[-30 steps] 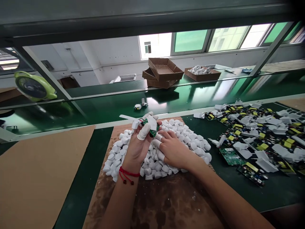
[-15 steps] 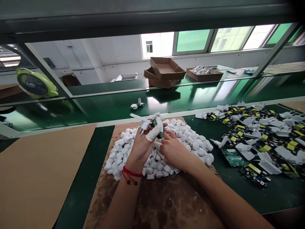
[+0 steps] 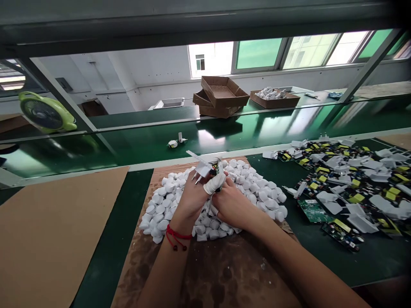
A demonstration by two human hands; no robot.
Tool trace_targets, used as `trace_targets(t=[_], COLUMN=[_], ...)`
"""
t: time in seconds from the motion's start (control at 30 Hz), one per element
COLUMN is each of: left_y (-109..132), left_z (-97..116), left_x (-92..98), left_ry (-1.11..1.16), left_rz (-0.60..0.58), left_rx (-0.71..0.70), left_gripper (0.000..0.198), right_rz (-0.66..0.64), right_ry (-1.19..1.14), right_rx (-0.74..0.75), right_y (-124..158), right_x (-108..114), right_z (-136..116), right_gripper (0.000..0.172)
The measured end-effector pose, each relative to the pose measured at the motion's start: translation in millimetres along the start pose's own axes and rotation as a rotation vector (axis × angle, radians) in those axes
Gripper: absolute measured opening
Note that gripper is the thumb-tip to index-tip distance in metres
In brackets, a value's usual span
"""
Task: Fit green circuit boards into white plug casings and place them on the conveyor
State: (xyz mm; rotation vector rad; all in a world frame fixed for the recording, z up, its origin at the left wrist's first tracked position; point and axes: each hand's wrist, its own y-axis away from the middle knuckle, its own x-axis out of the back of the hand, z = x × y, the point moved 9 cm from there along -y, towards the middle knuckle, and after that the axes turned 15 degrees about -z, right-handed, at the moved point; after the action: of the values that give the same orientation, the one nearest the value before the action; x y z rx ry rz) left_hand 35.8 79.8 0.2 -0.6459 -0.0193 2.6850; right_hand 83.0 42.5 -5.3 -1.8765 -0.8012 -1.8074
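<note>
My left hand [image 3: 189, 196], with white finger cots on its fingers, is closed around a circuit board [image 3: 216, 166] that has a white plug part [image 3: 202, 169] attached. The plug's metal pins point down towards me and a flat white piece sticks out at the upper left. My right hand [image 3: 233, 203] is pressed up against the left fingers at the near side of the board. Its fingers are curled, and what they pinch is hidden. Below both hands spreads a pile of small white rounded pieces [image 3: 261, 194] on a brown cardboard sheet [image 3: 205, 273].
On the right lie many circuit boards with white plug parts [image 3: 353, 179]. Cardboard covers the left side [image 3: 58, 222]. Beyond a pale rail runs a green belt [image 3: 138, 147] carrying a small plug assembly [image 3: 173, 143]. Cardboard trays [image 3: 224, 96] and a green fan [image 3: 46, 112] stand behind.
The plug part has swung right and tilted in my left hand. My right fingers have moved in tighter beneath the board. The small assembly on the belt has shifted left.
</note>
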Motion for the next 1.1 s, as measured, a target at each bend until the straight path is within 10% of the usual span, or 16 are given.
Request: trace_targets(t=[0.53, 1.1], left_y=[-3, -2], left_z=[15, 16], left_x=[-1.7, 2.4], left_ry=[0.123, 0.131], left_rz=[-0.044, -0.021], left_rx=[-0.104, -0.091], left_gripper=[0.05, 0.043], right_rz=[-0.135, 0.044], right_ry=[0.012, 0.046], right_rx=[0.095, -0.093], right_y=[14, 10], right_x=[2, 8], right_z=[10, 28], right_gripper=[0.023, 0.022])
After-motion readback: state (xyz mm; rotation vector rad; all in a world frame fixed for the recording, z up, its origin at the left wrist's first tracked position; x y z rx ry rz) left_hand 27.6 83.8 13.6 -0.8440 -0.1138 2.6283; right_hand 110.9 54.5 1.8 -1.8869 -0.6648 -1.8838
